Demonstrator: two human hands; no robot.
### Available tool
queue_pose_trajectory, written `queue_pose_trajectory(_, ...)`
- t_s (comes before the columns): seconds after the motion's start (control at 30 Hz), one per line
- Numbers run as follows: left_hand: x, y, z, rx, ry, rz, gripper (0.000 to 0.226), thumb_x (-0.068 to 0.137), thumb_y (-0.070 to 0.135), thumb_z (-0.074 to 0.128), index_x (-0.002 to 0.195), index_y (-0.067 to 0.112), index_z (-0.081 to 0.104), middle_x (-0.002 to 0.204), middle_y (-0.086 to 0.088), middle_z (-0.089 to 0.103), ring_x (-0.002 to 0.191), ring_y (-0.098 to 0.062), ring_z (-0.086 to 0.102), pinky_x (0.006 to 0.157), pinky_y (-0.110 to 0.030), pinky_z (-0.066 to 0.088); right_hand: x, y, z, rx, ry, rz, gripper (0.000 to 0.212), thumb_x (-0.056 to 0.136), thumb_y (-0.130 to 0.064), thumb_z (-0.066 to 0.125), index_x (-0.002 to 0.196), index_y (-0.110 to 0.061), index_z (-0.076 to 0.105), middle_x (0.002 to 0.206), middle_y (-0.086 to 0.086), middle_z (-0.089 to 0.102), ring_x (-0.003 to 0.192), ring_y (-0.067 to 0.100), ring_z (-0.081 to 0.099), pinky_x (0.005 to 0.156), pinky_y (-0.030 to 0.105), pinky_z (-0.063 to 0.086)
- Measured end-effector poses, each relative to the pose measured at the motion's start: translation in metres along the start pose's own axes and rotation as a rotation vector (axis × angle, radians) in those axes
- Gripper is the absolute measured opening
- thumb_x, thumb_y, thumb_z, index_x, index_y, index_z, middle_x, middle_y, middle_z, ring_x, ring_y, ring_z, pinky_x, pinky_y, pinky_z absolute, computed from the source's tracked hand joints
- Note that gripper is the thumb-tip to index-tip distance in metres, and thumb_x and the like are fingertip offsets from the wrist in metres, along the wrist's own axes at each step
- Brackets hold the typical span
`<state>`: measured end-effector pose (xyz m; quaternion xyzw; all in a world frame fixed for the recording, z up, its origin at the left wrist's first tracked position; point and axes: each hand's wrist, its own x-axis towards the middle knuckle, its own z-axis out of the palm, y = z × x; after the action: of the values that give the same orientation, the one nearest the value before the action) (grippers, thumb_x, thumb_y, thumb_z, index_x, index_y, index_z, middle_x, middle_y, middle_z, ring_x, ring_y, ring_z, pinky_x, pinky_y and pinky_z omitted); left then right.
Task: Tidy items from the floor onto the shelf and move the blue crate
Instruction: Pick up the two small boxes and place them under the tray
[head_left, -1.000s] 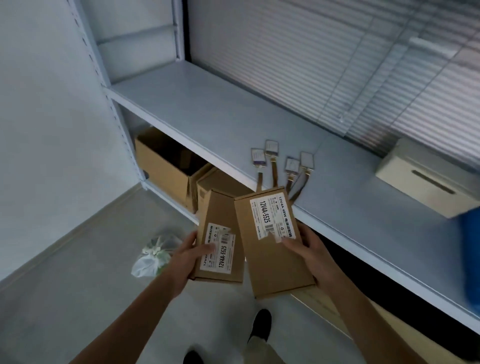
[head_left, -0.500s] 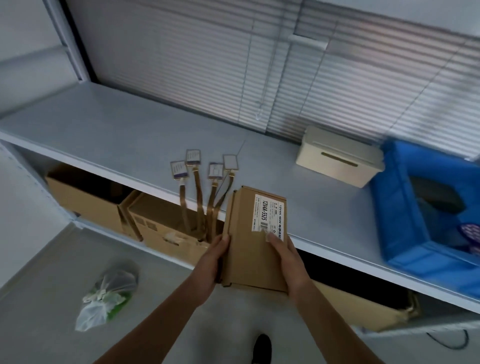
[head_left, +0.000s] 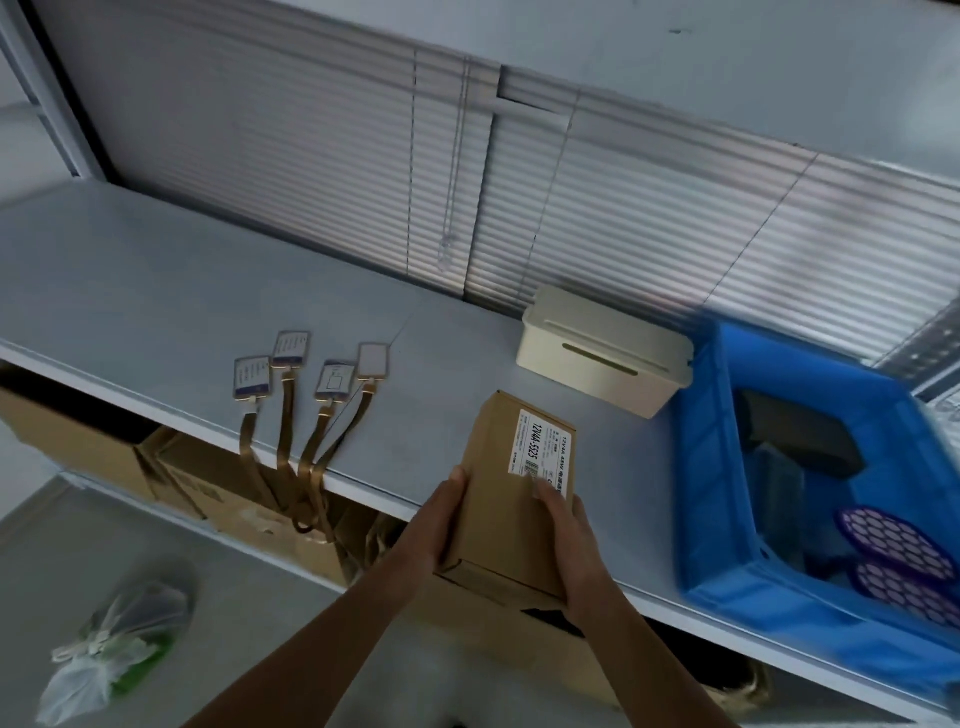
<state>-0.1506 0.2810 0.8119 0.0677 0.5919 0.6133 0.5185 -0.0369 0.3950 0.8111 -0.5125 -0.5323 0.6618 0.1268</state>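
Note:
I hold stacked brown cardboard boxes with a white barcode label over the front edge of the grey shelf. My left hand presses their left side and my right hand grips the right side, thumb on the label. Only the top box shows clearly; the one beneath is mostly hidden. The blue crate sits on the shelf to the right, holding dark items and purple mesh discs. A tied plastic bag with green contents lies on the floor at lower left.
Several badge holders with brown lanyards lie on the shelf, straps hanging over its edge. A cream box with a slot stands by the window blinds. Open cardboard cartons fill the lower shelf.
The two boxes, held apart a second ago, are now stacked together. They have moved up and right over the shelf edge, and my view has swung right, bringing the blue crate into sight.

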Motion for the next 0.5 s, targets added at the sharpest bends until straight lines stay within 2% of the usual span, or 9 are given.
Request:
queue_pose_trajectory(0.07, 0.012, 0.001, 0.002, 0.027, 0.005, 0.003, 0.069, 0.08, 0.07, 0.041, 0.124, 0.023, 0.067, 0.102, -0.003, 0.078, 0.095, -0.018, 0.074, 0.081, -0.031, 0.059, 0.008, -0.001, -0.002, 0.016, 0.019, 0.002, 0.061, 0.081, -0.066, 0.058, 0.13, -0.031, 0.048, 0.118, -0.001, 0.061, 0.106, 0.023, 0.062, 0.099, 0.051, 0.049)
queue_pose_trajectory(0.2, 0.029, 0.008, 0.0, -0.015, 0.07, -0.043, 0.058, 0.094, 0.061, 0.033, 0.113, 0.02, 0.069, 0.094, -0.005, 0.077, 0.088, -0.019, 0.073, 0.071, -0.029, 0.058, 0.018, -0.006, 0.004, 0.084, 0.05, 0.02, 0.057, 0.085, -0.062, 0.058, 0.128, -0.027, 0.048, 0.111, -0.002, 0.06, 0.102, 0.021, 0.061, 0.087, 0.044, 0.053)
queue_pose_trajectory(0.27, 0.035, 0.012, -0.009, -0.079, 0.091, -0.083, 0.064, 0.092, 0.065, 0.036, 0.124, 0.018, 0.065, 0.111, -0.013, 0.073, 0.1, -0.03, 0.07, 0.083, -0.043, 0.058, 0.023, -0.008, 0.011, 0.135, 0.081, 0.048, 0.057, 0.085, -0.062, 0.057, 0.129, -0.027, 0.045, 0.112, -0.001, 0.058, 0.102, 0.021, 0.06, 0.081, 0.041, 0.052)
queue_pose_trajectory(0.3, 0.037, 0.012, -0.015, -0.139, 0.096, -0.082, 0.066, 0.09, 0.067, 0.039, 0.13, 0.019, 0.06, 0.121, -0.014, 0.068, 0.107, -0.033, 0.067, 0.091, -0.049, 0.055, 0.026, -0.009, 0.016, 0.18, 0.109, 0.061, 0.06, 0.085, -0.063, 0.057, 0.131, -0.027, 0.044, 0.116, 0.002, 0.058, 0.104, 0.024, 0.06, 0.084, 0.044, 0.053)
queue_pose_trajectory(0.4, 0.04, 0.013, -0.034, -0.271, 0.045, -0.094, 0.074, 0.078, 0.063, 0.053, 0.138, 0.021, 0.047, 0.135, -0.011, 0.057, 0.121, -0.035, 0.057, 0.102, -0.054, 0.046, 0.038, -0.009, 0.033, 0.364, 0.222, 0.056, 0.064, 0.085, -0.063, 0.057, 0.134, -0.026, 0.039, 0.128, 0.006, 0.057, 0.111, 0.03, 0.06, 0.095, 0.056, 0.052)
queue_pose_trajectory(0.5, 0.045, 0.011, -0.036, -0.238, -0.03, -0.072, 0.091, 0.069, 0.046, 0.08, 0.143, 0.031, 0.031, 0.137, -0.013, 0.054, 0.12, -0.038, 0.057, 0.099, -0.057, 0.049, 0.036, -0.006, 0.057, 0.445, 0.228, 0.01, 0.064, 0.088, -0.058, 0.058, 0.138, -0.027, 0.032, 0.129, 0.005, 0.056, 0.114, 0.027, 0.058, 0.097, 0.056, 0.051)
